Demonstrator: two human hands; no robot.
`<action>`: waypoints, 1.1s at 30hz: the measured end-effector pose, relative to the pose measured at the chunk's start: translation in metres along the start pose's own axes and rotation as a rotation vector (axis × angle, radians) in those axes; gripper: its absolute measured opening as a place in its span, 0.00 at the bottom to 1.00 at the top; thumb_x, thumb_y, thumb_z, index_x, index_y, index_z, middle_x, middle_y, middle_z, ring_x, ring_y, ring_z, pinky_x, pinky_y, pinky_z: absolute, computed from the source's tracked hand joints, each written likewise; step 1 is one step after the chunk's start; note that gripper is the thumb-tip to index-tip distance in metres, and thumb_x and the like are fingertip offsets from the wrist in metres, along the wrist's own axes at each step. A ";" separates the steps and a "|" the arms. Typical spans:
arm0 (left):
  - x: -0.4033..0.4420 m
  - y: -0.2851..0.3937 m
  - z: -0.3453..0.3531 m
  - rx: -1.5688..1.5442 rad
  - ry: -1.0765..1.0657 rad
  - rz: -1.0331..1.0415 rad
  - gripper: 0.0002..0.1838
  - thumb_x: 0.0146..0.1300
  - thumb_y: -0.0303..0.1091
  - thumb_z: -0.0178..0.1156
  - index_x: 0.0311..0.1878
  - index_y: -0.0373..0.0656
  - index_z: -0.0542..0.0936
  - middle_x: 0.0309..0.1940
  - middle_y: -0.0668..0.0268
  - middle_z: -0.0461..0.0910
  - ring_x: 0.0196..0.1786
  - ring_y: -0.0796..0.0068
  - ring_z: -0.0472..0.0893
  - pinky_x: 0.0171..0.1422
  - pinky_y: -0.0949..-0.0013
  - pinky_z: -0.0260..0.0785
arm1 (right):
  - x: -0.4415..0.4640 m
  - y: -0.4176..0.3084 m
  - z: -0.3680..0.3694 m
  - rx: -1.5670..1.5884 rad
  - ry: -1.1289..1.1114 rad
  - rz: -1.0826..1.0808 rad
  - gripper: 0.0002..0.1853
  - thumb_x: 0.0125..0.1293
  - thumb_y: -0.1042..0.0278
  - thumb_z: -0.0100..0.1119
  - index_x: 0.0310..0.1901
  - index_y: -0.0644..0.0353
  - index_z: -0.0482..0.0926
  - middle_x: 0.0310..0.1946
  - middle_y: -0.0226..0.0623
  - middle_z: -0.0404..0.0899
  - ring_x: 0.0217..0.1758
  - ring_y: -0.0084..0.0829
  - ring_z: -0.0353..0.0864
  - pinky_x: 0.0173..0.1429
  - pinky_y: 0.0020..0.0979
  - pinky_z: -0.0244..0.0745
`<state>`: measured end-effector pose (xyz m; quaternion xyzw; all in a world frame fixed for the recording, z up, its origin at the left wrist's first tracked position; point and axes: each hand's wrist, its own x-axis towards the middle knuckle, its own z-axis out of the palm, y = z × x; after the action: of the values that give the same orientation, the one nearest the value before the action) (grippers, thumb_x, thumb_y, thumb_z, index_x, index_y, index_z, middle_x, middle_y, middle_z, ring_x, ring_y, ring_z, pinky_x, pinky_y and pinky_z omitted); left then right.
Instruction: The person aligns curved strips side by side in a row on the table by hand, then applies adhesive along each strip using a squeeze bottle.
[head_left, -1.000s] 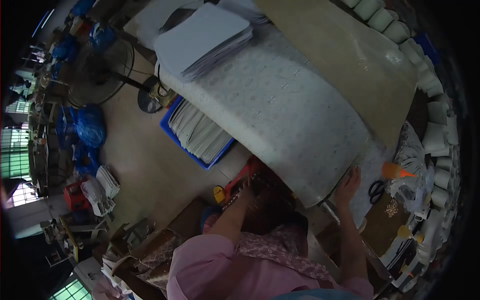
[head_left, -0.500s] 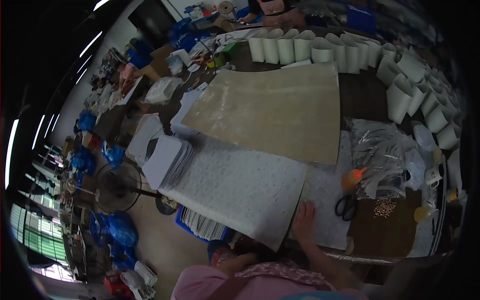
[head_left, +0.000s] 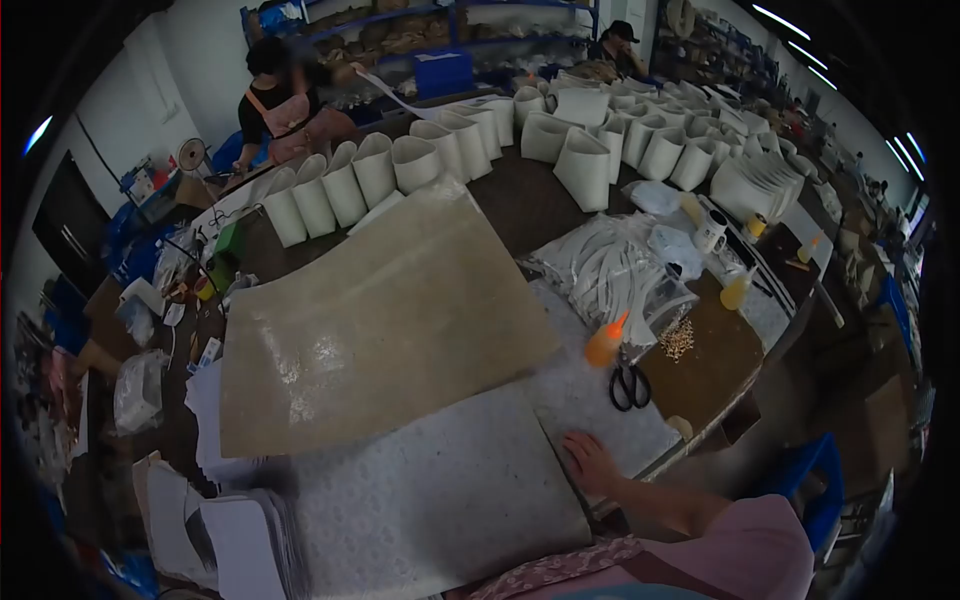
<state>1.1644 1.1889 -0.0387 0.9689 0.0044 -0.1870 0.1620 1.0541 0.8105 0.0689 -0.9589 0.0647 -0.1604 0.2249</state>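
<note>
My right hand (head_left: 592,466) lies flat on the pale work surface (head_left: 570,340), fingers stretched out and holding nothing. It rests beside the right edge of a whitish mottled sheet (head_left: 430,490). A large tan sheet (head_left: 380,320) with shiny patches overlaps that sheet's far part. Beyond my hand are black-handled scissors (head_left: 630,388) and an orange glue bottle (head_left: 605,343). A stack of white cut pieces (head_left: 240,545) sits at the lower left. My left hand is out of view.
Rows of pale bent sleeves (head_left: 375,165) stand along the far side. To the right are a plastic bag of white strips (head_left: 620,270), small brass-coloured bits (head_left: 678,340) and a yellowish bottle (head_left: 737,290). A person in a pink apron (head_left: 290,110) stands across the table; another person (head_left: 620,50) is farther back.
The view has swung right and up, showing more of the sleeves and people. My left forearm has left the view. My right hand stays flat beside the mottled sheet.
</note>
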 end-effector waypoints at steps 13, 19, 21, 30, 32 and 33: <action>-0.001 -0.046 0.048 -0.114 0.323 -0.065 0.46 0.60 0.55 0.59 0.76 0.52 0.50 0.73 0.52 0.53 0.68 0.38 0.62 0.66 0.34 0.59 | -0.003 -0.004 0.005 0.032 -0.002 -0.047 0.20 0.61 0.73 0.54 0.56 0.62 0.70 0.59 0.48 0.68 0.63 0.50 0.67 0.67 0.46 0.63; -0.015 -0.075 0.069 -0.041 0.360 -0.002 0.45 0.61 0.55 0.58 0.76 0.51 0.50 0.72 0.51 0.54 0.68 0.37 0.62 0.65 0.33 0.58 | -0.016 0.003 0.011 0.019 0.141 -0.085 0.20 0.59 0.71 0.56 0.54 0.62 0.72 0.57 0.45 0.70 0.61 0.48 0.68 0.67 0.44 0.63; -0.020 -0.069 0.075 -0.011 0.349 0.053 0.44 0.61 0.55 0.58 0.76 0.51 0.50 0.72 0.51 0.54 0.68 0.37 0.62 0.65 0.33 0.58 | -0.018 0.007 0.010 0.035 0.162 -0.101 0.19 0.59 0.71 0.56 0.54 0.62 0.72 0.57 0.44 0.71 0.62 0.46 0.68 0.67 0.43 0.63; -0.090 -0.010 0.143 0.038 0.078 0.461 0.43 0.63 0.56 0.56 0.76 0.51 0.51 0.71 0.50 0.56 0.67 0.36 0.63 0.65 0.32 0.58 | -0.029 0.022 0.023 0.053 0.240 -0.136 0.18 0.62 0.68 0.54 0.53 0.62 0.73 0.57 0.43 0.71 0.62 0.41 0.70 0.68 0.42 0.62; -0.110 0.000 0.154 0.037 0.036 0.531 0.42 0.63 0.56 0.55 0.76 0.51 0.51 0.71 0.50 0.57 0.67 0.36 0.63 0.65 0.32 0.58 | -0.030 0.022 0.028 0.048 0.251 -0.150 0.17 0.63 0.67 0.54 0.53 0.62 0.73 0.57 0.43 0.72 0.62 0.41 0.70 0.68 0.42 0.62; -0.119 0.002 0.158 0.037 0.018 0.565 0.42 0.63 0.56 0.55 0.76 0.51 0.51 0.71 0.49 0.57 0.66 0.35 0.63 0.65 0.32 0.58 | -0.031 0.024 0.032 0.037 0.255 -0.152 0.17 0.63 0.66 0.54 0.53 0.62 0.73 0.57 0.42 0.72 0.62 0.41 0.70 0.68 0.41 0.62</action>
<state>0.9971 1.1432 -0.1332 0.9362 -0.2677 -0.1259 0.1899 1.0347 0.8084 0.0226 -0.9286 0.0171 -0.2986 0.2198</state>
